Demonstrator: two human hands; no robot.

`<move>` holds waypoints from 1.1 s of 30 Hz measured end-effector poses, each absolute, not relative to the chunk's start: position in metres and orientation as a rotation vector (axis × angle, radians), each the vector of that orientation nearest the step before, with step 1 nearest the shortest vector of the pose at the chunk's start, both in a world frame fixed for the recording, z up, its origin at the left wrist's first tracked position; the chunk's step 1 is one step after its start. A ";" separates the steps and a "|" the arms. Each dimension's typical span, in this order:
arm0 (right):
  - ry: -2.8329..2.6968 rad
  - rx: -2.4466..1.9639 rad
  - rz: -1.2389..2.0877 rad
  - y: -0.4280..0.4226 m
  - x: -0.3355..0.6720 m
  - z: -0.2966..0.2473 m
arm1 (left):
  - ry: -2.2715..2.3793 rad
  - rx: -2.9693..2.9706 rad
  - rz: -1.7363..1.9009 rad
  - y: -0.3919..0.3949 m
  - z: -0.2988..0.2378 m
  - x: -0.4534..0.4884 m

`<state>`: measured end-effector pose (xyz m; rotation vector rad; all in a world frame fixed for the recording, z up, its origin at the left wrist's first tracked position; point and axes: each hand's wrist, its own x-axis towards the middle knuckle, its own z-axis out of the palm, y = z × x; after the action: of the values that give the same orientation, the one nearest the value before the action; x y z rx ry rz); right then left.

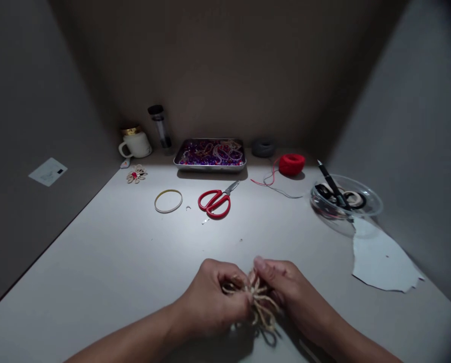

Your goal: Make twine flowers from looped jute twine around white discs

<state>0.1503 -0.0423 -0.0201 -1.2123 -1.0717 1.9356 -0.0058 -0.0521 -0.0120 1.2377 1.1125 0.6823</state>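
Observation:
Both of my hands meet near the table's front edge over a small bundle of looped jute twine (259, 302). My left hand (210, 295) is closed, its fingers pinching the loops from the left. My right hand (284, 287) is closed too, thumb and fingers pressed on the middle of the same bundle. Several twine loops fan out between and below the fingers, just above the table.
On the white table (108, 262) lie red scissors (215, 200), a thin ring (168, 200), a finished twine flower (136, 174), a metal tray of beads (210, 153), a red yarn ball (291, 164), a glass bowl (345, 200) with a pen, a torn paper sheet (382, 262), and a mug (135, 143).

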 end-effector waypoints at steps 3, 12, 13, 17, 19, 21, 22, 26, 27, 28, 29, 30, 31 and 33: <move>-1.001 -1.042 1.986 -0.042 0.152 -0.018 | 1.166 1.086 0.746 -0.048 -0.011 -0.006; -1.015 -1.081 1.895 -0.044 0.150 -0.018 | 1.083 1.090 0.757 -0.046 -0.017 -0.008; -0.990 -1.070 1.897 -0.044 0.151 -0.019 | 1.067 1.091 0.762 -0.046 -0.018 -0.008; -0.885 -1.063 1.922 -0.044 0.153 -0.020 | 0.990 1.092 0.775 -0.045 -0.018 -0.008; -0.858 -1.068 1.928 -0.043 0.153 -0.020 | 0.994 1.097 0.785 -0.045 -0.017 -0.009; -0.843 -1.079 1.926 -0.042 0.153 -0.019 | 1.023 1.098 0.805 -0.045 -0.015 -0.010; -0.840 -1.091 1.925 -0.042 0.153 -0.018 | 1.046 1.096 0.820 -0.046 -0.014 -0.010; -0.883 -1.130 1.919 -0.042 0.154 -0.018 | 1.135 1.065 0.860 -0.046 -0.010 -0.009; -0.896 -1.124 1.918 -0.042 0.154 -0.019 | 1.153 1.060 0.860 -0.046 -0.009 -0.008; -0.905 -1.115 1.922 -0.042 0.154 -0.019 | 1.168 1.059 0.859 -0.046 -0.009 -0.008; -0.915 -1.103 1.929 -0.042 0.155 -0.019 | 1.179 1.059 0.859 -0.046 -0.009 -0.008; -0.922 -1.095 1.935 -0.042 0.155 -0.019 | 1.182 1.058 0.858 -0.046 -0.009 -0.008; -0.929 -1.088 1.942 -0.041 0.155 -0.019 | 1.175 1.050 0.856 -0.046 -0.009 -0.008; -0.930 -1.078 1.960 -0.041 0.155 -0.018 | 1.138 1.017 0.846 -0.045 -0.011 -0.009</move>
<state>0.1552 -0.0409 -0.0183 -1.0777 -0.9296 1.9598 -0.0089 -0.0446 -0.0110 1.0167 1.1381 0.8456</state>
